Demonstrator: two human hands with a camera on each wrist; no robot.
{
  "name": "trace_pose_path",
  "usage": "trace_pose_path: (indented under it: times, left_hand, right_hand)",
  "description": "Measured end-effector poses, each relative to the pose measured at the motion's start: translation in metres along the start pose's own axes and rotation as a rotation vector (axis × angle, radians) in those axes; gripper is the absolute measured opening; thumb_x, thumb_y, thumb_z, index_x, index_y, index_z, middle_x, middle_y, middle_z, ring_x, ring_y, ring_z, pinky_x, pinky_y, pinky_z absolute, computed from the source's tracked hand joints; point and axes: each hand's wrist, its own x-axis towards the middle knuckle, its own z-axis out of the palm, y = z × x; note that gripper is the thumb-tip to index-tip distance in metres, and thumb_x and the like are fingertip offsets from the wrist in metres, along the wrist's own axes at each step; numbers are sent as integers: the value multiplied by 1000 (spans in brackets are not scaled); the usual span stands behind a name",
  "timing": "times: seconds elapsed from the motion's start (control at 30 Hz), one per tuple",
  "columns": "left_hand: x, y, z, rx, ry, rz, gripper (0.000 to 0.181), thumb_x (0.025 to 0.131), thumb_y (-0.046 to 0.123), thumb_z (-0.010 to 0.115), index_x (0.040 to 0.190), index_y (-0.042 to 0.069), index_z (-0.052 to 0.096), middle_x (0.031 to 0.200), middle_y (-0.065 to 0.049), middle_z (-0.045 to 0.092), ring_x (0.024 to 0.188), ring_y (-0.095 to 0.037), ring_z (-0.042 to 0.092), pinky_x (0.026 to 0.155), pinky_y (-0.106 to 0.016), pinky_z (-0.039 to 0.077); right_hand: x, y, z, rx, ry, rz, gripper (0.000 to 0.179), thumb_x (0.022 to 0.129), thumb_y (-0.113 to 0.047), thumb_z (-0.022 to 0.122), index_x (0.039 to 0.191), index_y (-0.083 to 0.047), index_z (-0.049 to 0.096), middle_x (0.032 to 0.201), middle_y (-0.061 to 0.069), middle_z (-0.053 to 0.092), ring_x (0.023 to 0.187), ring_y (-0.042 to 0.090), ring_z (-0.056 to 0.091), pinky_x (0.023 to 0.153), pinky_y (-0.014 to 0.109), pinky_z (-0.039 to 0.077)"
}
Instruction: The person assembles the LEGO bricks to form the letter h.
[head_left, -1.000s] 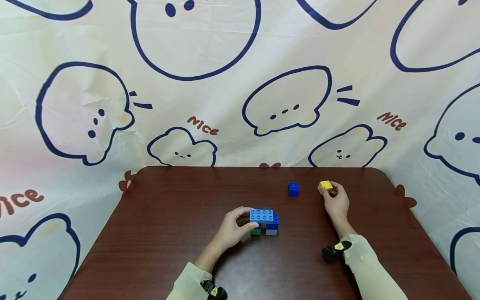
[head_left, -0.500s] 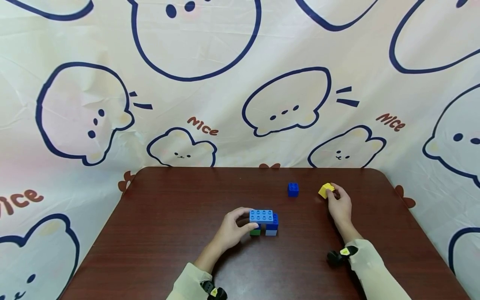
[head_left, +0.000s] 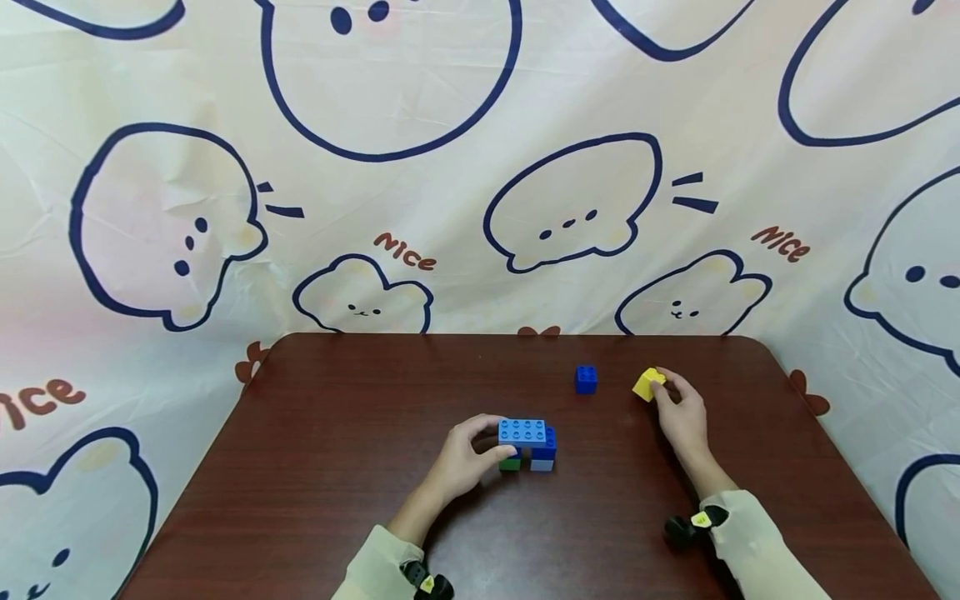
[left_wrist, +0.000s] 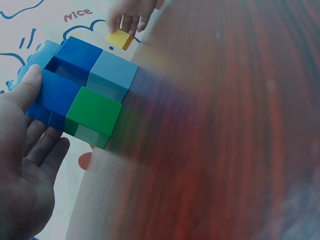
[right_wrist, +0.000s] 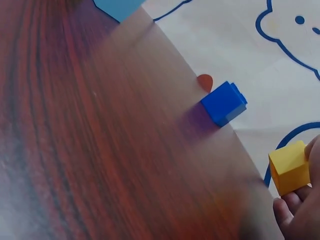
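Note:
A small structure of toy building bricks stands on the table. A light blue brick (head_left: 522, 432) lies across its top, dark blue bricks (left_wrist: 80, 57) come under it, and a green brick (left_wrist: 95, 115) and a pale blue brick (left_wrist: 114, 75) form the base. My left hand (head_left: 462, 460) grips the structure from its left side, thumb in front and fingers behind. Over at the right, my right hand (head_left: 681, 417) pinches a yellow brick (head_left: 648, 385), held tilted. A loose dark blue brick (head_left: 586, 380) stands left of the yellow one, apart from both hands.
The brown wooden table (head_left: 337, 500) has its far edge just beyond the loose brick. Behind it hangs a pale curtain (head_left: 450, 200) printed with cartoon outlines. Each wrist carries a small black camera (head_left: 681, 533).
My right hand has drawn slightly nearer and right, and the yellow brick has turned to a tilt in its fingers. The left hand and the structure have stayed put.

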Motion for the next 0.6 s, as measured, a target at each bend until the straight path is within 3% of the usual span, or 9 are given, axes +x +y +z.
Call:
trace_pose_path:
  times: [0.17, 0.4, 0.6]
  left_hand:
    - [0, 1, 0, 10, 1, -3, 33, 90, 14, 79, 121, 8, 70, 115, -3, 70, 108, -18, 66, 95, -36, 54]
    - [-1, 0, 0, -17, 3, 4, 33, 90, 11, 79, 121, 6, 70, 115, -7, 70, 106, -18, 66, 93, -38, 55]
    - [-1, 5, 2, -14, 14, -22, 34, 89, 1, 77, 121, 0, 68, 115, -13, 70, 106, -26, 66, 93, -46, 55]
  right_hand:
    - [-4, -7, 1, -6, 11, -76, 36, 103, -19, 59, 136, -6, 64, 122, 16, 66, 92, 5, 54, 71, 11, 43]
    - [-15, -21, -3, -46, -73, -150, 39, 105, -28, 58, 140, -10, 61, 130, 16, 63, 98, 15, 54, 72, 13, 44]
    - [-25, -34, -1, -33, -118, -230, 38, 106, -27, 57, 140, -9, 61, 124, 15, 64, 97, 15, 55, 74, 13, 46]
